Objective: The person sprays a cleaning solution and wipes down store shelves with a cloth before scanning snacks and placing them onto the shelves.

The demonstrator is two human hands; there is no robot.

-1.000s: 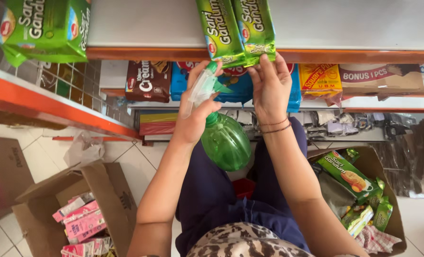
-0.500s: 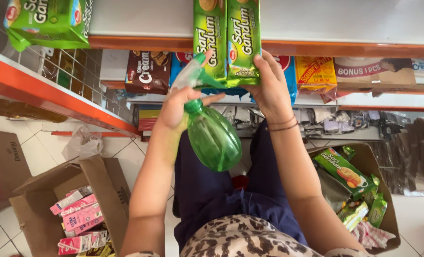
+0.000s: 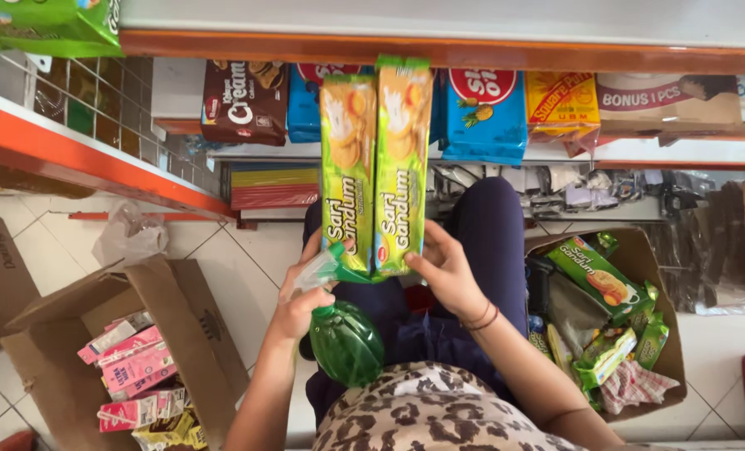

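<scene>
Two long green biscuit packs [image 3: 376, 167] stand side by side, upright, in front of the shelves. My right hand [image 3: 449, 274] grips their lower right end. My left hand [image 3: 301, 302] is closed around the neck of a green spray bottle [image 3: 345, 342] with a pale trigger, and its fingers touch the bottom of the left pack. The bottle hangs over my lap, above dark blue trousers and a leopard-print top.
An orange-edged shelf [image 3: 439, 52] runs across the top, with brown [image 3: 245, 100], blue [image 3: 481, 117] and yellow [image 3: 560, 104] packs below it. A cardboard box [image 3: 548, 244] on the right holds more green packs. Another box [image 3: 197, 326] on the left holds pink cartons. A side shelf [image 3: 80, 159] juts in at the left.
Both hands have come down from the shelf edge toward my lap, bringing the two green packs and the spray bottle lower.
</scene>
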